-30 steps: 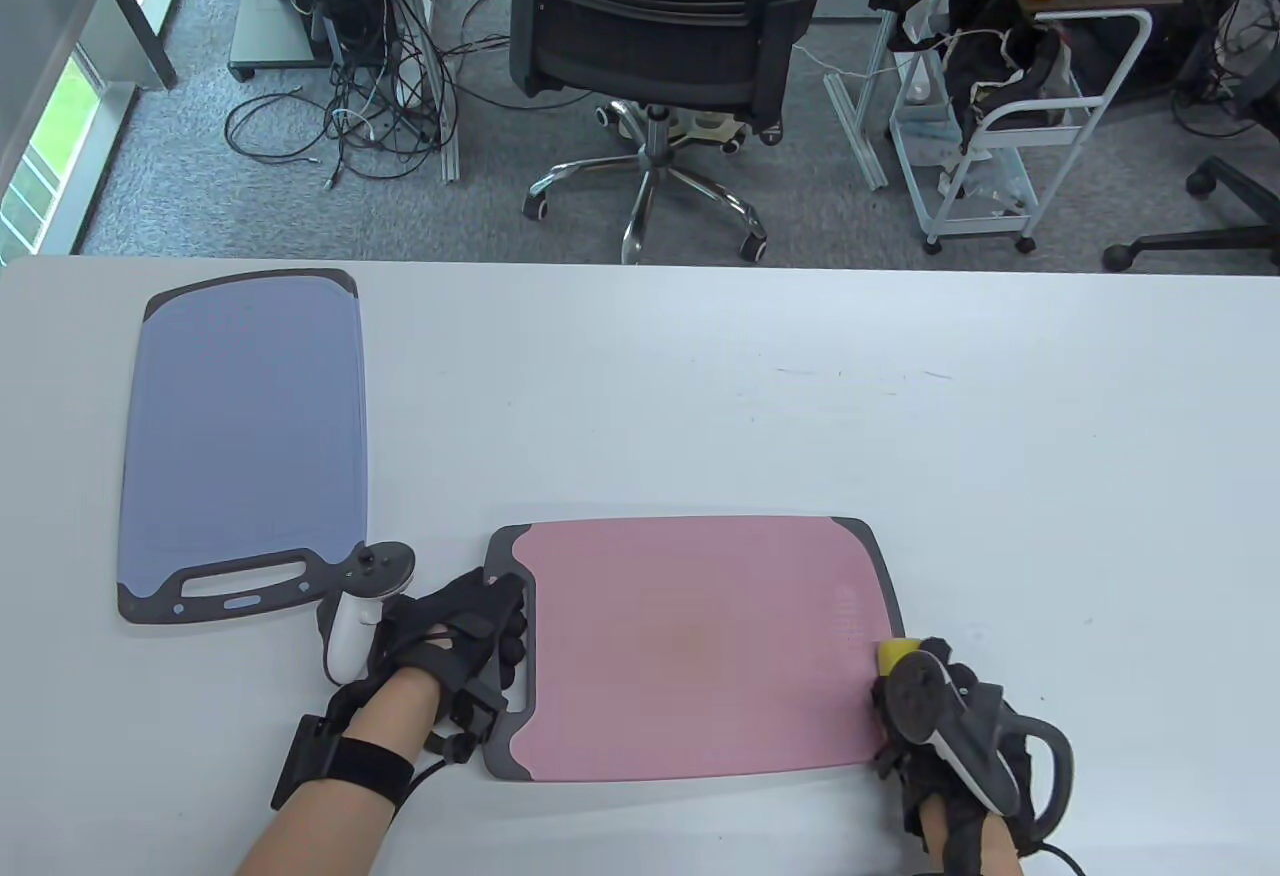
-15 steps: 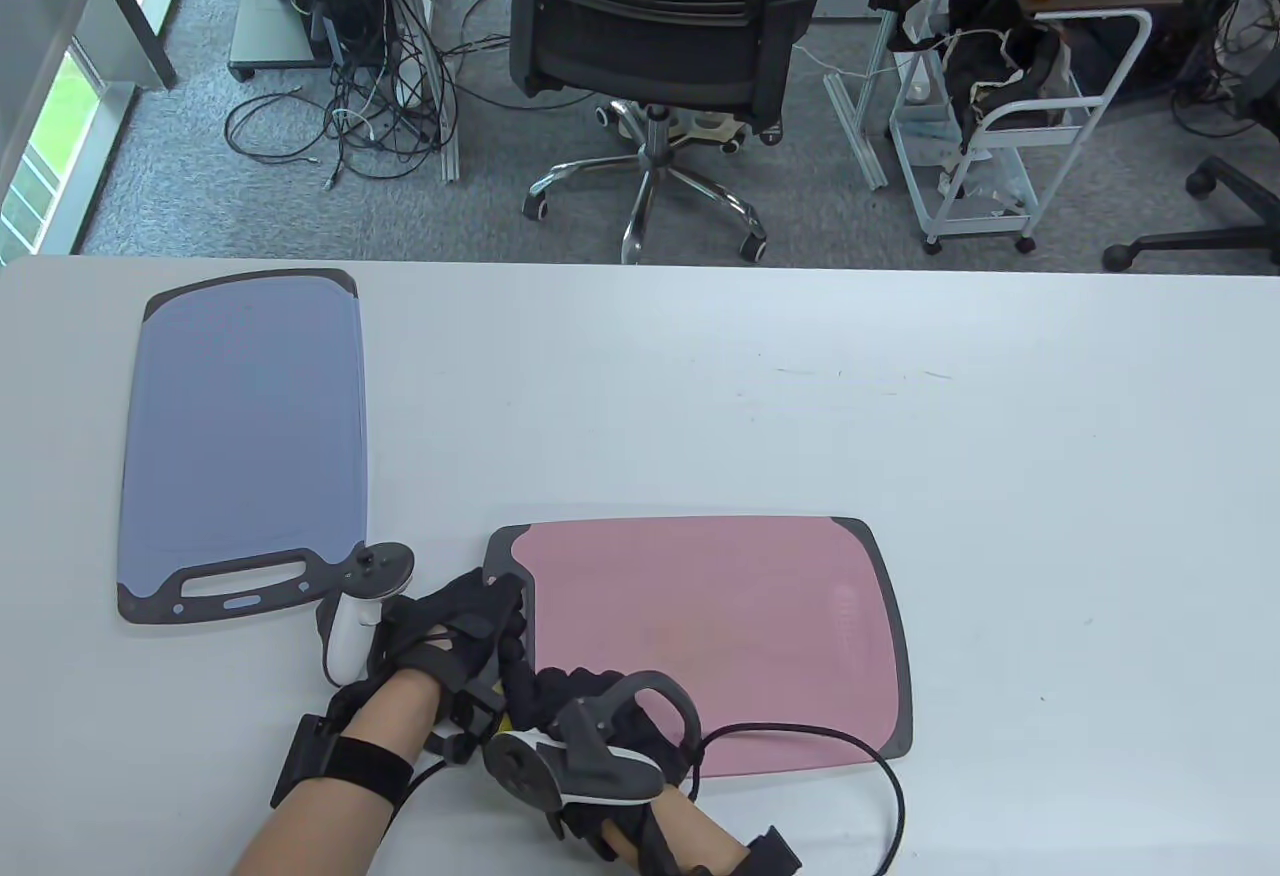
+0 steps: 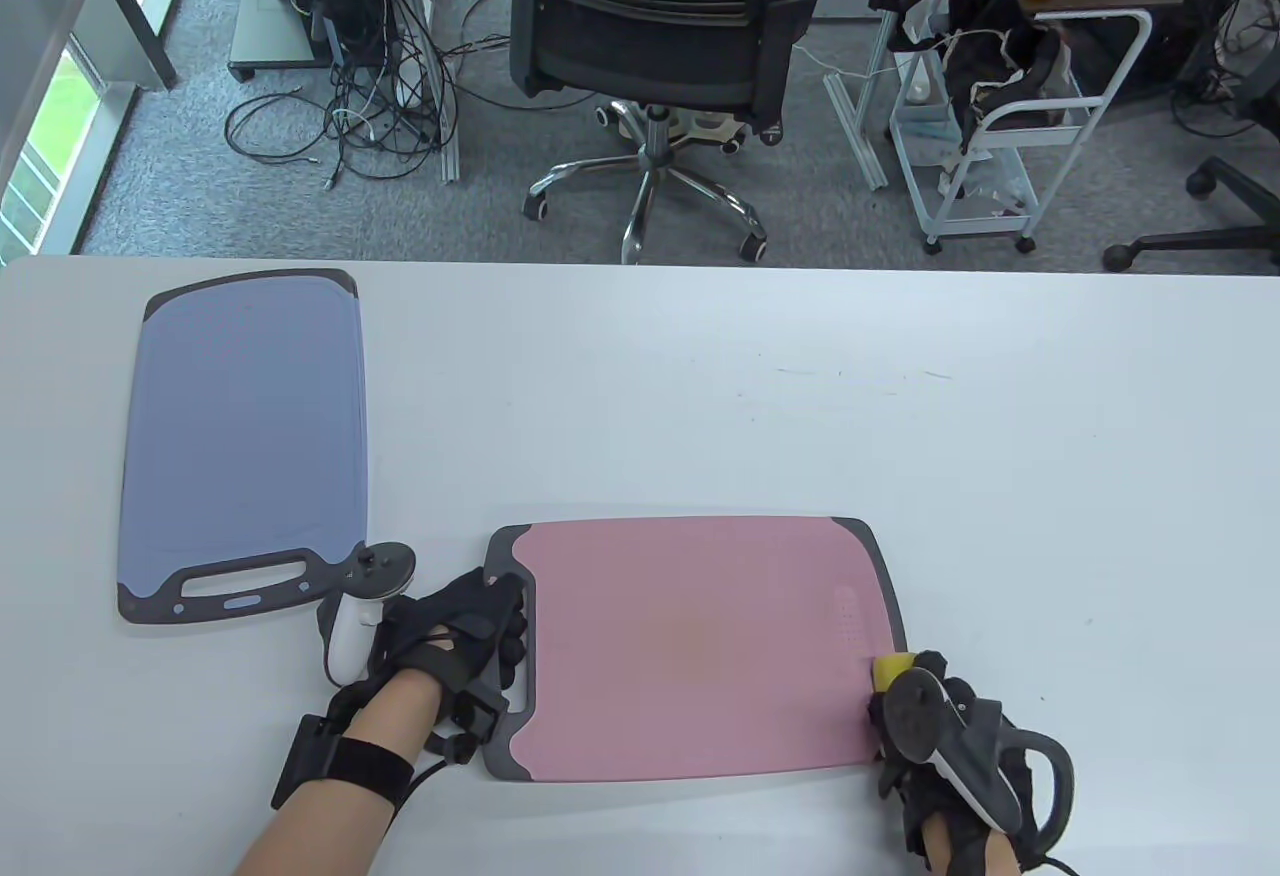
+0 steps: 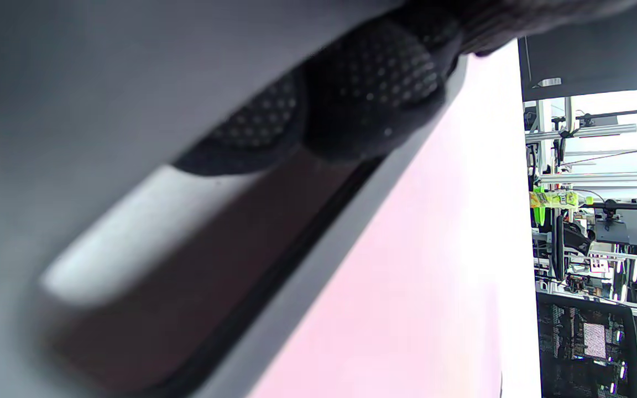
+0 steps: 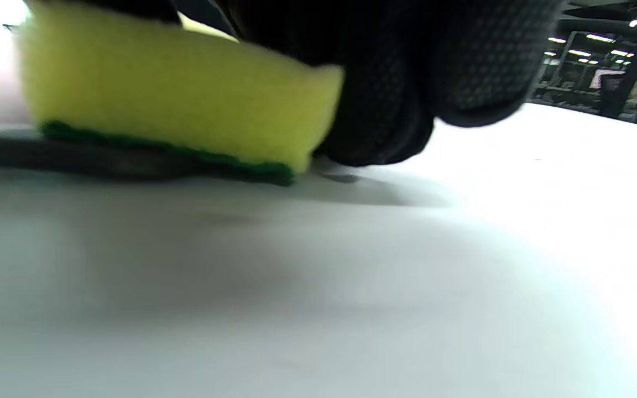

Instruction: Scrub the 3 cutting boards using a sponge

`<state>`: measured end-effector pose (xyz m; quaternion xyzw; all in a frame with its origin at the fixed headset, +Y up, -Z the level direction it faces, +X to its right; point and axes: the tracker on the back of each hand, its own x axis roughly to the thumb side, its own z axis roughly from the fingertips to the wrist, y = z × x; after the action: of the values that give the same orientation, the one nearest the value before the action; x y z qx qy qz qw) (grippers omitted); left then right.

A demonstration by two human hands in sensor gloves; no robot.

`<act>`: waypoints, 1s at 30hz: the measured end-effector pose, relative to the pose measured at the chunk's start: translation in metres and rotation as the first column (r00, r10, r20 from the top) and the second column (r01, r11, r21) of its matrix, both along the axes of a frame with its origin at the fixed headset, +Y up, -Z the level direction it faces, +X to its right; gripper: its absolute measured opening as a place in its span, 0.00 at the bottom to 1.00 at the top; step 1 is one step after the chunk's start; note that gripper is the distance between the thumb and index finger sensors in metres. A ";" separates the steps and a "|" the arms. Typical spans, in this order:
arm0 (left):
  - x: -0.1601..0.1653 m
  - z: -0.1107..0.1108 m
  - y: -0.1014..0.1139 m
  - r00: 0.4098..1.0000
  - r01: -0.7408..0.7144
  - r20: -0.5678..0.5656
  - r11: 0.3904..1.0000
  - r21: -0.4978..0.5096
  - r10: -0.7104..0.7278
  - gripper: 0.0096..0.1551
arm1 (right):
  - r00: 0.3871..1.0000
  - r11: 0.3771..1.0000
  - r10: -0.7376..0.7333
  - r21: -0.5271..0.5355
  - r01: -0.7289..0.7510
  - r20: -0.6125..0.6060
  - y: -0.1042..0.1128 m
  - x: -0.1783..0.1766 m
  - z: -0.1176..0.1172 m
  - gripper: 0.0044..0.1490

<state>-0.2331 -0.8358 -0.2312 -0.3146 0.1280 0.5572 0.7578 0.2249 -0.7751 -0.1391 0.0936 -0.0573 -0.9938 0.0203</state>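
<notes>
A pink cutting board (image 3: pixel 700 646) with grey ends lies near the table's front edge. My left hand (image 3: pixel 470 626) holds its grey handle end, and in the left wrist view the fingertips (image 4: pixel 374 88) curl into the handle slot beside the pink surface (image 4: pixel 434 249). My right hand (image 3: pixel 905 681) grips a yellow sponge (image 3: pixel 893 668) at the board's right end. Seen from the right wrist, the sponge (image 5: pixel 175 105) presses green side down on the dark rim under my fingers (image 5: pixel 462 66). A blue cutting board (image 3: pixel 245 436) lies at the far left, untouched.
The white table (image 3: pixel 800 396) stretches behind and to the right of the pink board. Beyond its far edge stand a black office chair (image 3: pixel 660 26), a white cart (image 3: pixel 1000 136) and tangled floor cables (image 3: pixel 360 116).
My right hand swept the sponge from the pink board's right end across to its lower left by the handle, then back to the right end. The left hand and both boards stayed put.
</notes>
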 end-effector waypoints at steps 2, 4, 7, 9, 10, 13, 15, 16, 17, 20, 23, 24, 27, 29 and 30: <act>0.000 0.000 0.000 1.000 0.000 0.000 1.000 0.000 0.000 0.30 | 0.988 0.998 0.059 0.026 -0.056 -0.143 0.003 -0.036 -0.005 0.47; 0.000 0.000 0.000 1.000 -0.001 0.000 1.000 -0.001 0.001 0.30 | 0.948 0.999 -0.004 0.047 0.021 -0.319 0.006 -0.088 -0.008 0.47; 0.000 0.000 0.000 1.000 -0.006 0.002 1.000 -0.004 0.006 0.30 | 0.841 0.996 -0.043 0.040 0.077 -0.540 0.010 -0.176 -0.006 0.47; 0.000 0.000 0.000 1.000 -0.009 0.003 1.000 -0.005 0.009 0.30 | 0.725 0.998 0.003 0.049 0.042 -0.689 0.014 -0.239 0.002 0.47; 0.000 0.000 0.000 1.000 -0.011 0.004 1.000 -0.006 0.011 0.30 | 0.692 0.998 0.015 0.057 0.038 -0.722 0.015 -0.252 0.005 0.47; 0.000 0.000 0.000 1.000 -0.011 0.004 1.000 -0.004 0.011 0.30 | 0.649 0.996 0.062 0.084 0.003 -0.758 0.017 -0.278 0.011 0.47; 0.000 0.000 0.000 1.000 -0.015 0.004 1.000 -0.007 0.015 0.31 | 0.683 0.999 0.041 0.051 -0.006 -0.729 0.018 -0.259 0.006 0.46; 0.000 0.000 0.001 1.000 -0.015 0.005 1.000 -0.007 0.015 0.30 | 0.735 0.999 0.046 0.045 -0.022 -0.676 0.018 -0.237 0.002 0.46; 0.000 0.000 0.000 1.000 -0.013 0.004 1.000 -0.006 0.013 0.31 | 0.769 0.998 0.066 0.034 -0.058 -0.635 0.017 -0.219 -0.001 0.46; 0.000 0.000 0.001 1.000 -0.007 0.003 1.000 -0.001 0.007 0.31 | 0.905 0.992 0.115 -0.001 -0.127 -0.409 0.011 -0.118 -0.005 0.46; 0.000 0.000 0.001 1.000 0.006 0.000 1.000 0.009 -0.006 0.30 | 0.987 0.998 0.054 -0.034 -0.059 -0.150 0.004 -0.035 0.001 0.46; 0.001 0.000 0.001 1.000 0.011 0.000 1.000 0.011 -0.011 0.31 | 0.999 0.999 0.036 -0.036 -0.037 -0.028 0.002 0.000 0.006 0.46; 0.000 0.000 0.001 1.000 0.010 0.002 1.000 0.008 -0.010 0.31 | 0.998 0.997 -0.058 -0.051 0.058 -0.001 0.000 0.017 0.008 0.47; 0.001 0.000 0.001 1.000 0.009 0.001 1.000 0.008 -0.009 0.31 | 0.995 1.000 -0.003 0.014 0.005 -0.100 0.003 -0.013 0.002 0.47; 0.001 0.000 0.001 1.000 0.008 0.001 1.000 0.007 -0.008 0.31 | 0.987 0.999 0.027 0.025 -0.023 -0.159 0.005 -0.027 0.000 0.47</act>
<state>-0.2325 -0.8352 -0.2308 -0.3115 0.1268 0.5544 0.7613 0.1979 -0.7705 -0.1391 0.0147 -0.0427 -0.9983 0.0361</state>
